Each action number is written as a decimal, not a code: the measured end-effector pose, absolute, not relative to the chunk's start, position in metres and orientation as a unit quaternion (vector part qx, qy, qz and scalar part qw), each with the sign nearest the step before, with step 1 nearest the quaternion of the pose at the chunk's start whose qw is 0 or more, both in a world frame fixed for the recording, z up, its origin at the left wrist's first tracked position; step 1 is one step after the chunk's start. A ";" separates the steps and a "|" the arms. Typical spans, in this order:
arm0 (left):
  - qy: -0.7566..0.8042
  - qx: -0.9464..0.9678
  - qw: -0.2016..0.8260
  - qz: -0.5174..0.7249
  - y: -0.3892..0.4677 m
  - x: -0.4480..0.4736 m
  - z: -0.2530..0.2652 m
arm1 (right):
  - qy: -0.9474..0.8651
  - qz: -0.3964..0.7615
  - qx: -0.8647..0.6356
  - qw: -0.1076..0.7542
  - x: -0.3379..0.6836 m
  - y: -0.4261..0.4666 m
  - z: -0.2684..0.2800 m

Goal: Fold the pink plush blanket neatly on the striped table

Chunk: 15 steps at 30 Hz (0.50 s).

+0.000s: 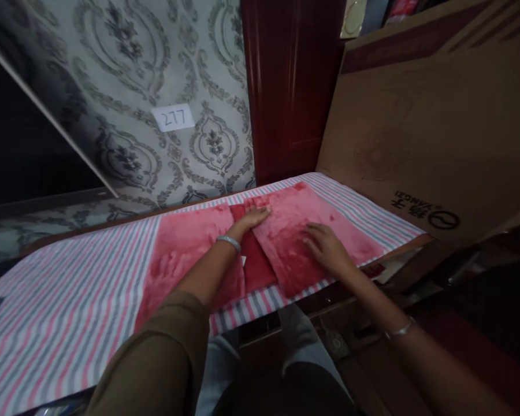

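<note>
A pink and red plush cloth [190,231] lies spread on a striped sheet. Its right part [294,208] is folded inward, and a darker red smooth strip [257,260] shows between the two plush sides. A small white tag [244,260] sticks out near that strip. My left hand [255,218] rests on the upper inner edge of the right part, fingers stretched out. Over the middle of the same part is my right hand [327,245], its fingers apart and slightly bent, touching or just above the pile. Neither hand grips anything visible.
Pink, grey and white stripes cover the table sheet [82,289]. A large cardboard box [433,115] stands along the right side. Behind are a dark red door panel [286,86] and patterned wallpaper with a paper card [173,118] reading 277. A dark screen [30,133] is at left.
</note>
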<state>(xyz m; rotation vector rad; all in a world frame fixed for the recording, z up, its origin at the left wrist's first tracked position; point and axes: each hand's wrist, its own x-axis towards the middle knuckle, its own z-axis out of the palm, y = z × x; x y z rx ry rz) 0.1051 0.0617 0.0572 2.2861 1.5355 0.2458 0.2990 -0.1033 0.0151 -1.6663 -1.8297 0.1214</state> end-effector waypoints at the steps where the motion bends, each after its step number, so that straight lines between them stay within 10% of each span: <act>1: 0.532 0.820 0.189 0.094 0.059 0.098 0.064 | -0.714 0.060 -0.606 0.345 0.284 -0.111 0.012; 15: 0.593 0.800 0.058 0.074 0.028 -0.044 0.064 | -0.728 0.262 -0.557 0.300 0.133 -0.152 0.009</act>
